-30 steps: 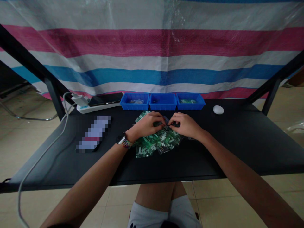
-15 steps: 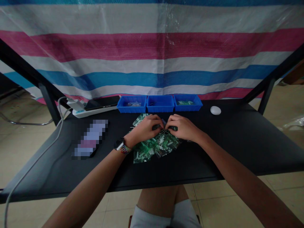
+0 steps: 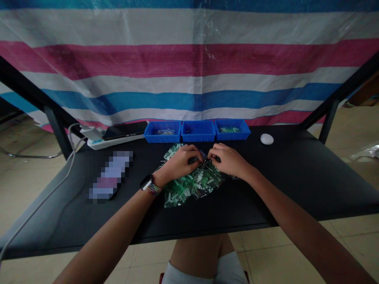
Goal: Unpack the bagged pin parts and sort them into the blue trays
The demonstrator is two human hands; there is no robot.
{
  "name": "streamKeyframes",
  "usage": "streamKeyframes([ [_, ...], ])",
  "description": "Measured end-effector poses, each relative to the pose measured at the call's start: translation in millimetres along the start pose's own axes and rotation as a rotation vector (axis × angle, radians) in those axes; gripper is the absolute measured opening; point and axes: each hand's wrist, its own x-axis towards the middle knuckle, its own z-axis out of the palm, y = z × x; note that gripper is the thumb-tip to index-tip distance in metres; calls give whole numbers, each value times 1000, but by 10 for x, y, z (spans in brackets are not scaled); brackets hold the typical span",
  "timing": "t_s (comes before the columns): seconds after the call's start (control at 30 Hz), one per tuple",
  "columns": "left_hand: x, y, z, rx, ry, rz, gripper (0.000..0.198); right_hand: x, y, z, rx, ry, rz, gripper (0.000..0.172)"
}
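Observation:
My left hand (image 3: 179, 163) and my right hand (image 3: 227, 159) meet over a heap of small clear bags of green parts (image 3: 189, 182) in the middle of the black table (image 3: 296, 181). The fingers of both are curled and pinched together on a small dark piece with thin wires (image 3: 205, 161), held between the fingertips. A watch and a coloured band sit on my left wrist. Three blue trays (image 3: 197, 131) stand in a row just behind the heap, each with a few small parts inside.
A white power strip (image 3: 97, 142) with a dark phone (image 3: 124, 129) on it lies at the back left, its cable trailing off the left edge. A blurred flat object (image 3: 110, 176) lies left of the heap. A white round thing (image 3: 267, 138) sits at the back right. A striped tarp hangs behind.
My hands have stayed together on the small piece above the heap. The view has shifted slightly, so the table sits a little lower and more to the left.

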Motion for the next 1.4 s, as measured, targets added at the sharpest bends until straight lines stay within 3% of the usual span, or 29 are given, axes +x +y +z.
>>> streamKeyframes([
  [0.17,5,11,0,9,-3,-25,19,11,23,-56,-51,-29,-17,18],
  [0.33,3,-15,7,10,-3,-20,19,12,17,-93,-171,-39,-158,10],
  [0.53,5,-3,20,-47,10,-22,20,16,-43,-101,-205,55,-261,12],
  [0.63,13,26,30,-107,9,-27,17,22,-81,-94,-53,190,-235,17],
  [0.77,31,75,20,-222,22,-47,17,23,-110,-53,326,310,-147,18],
  [1.0,43,133,-20,-373,182,-184,17,52,-148,67,817,323,98,8],
  [1.1,38,181,-25,-402,191,-204,23,59,-212,92,992,323,168,17],
  [1.4,37,270,-76,-406,227,-204,33,28,-341,100,1075,352,198,28],
])
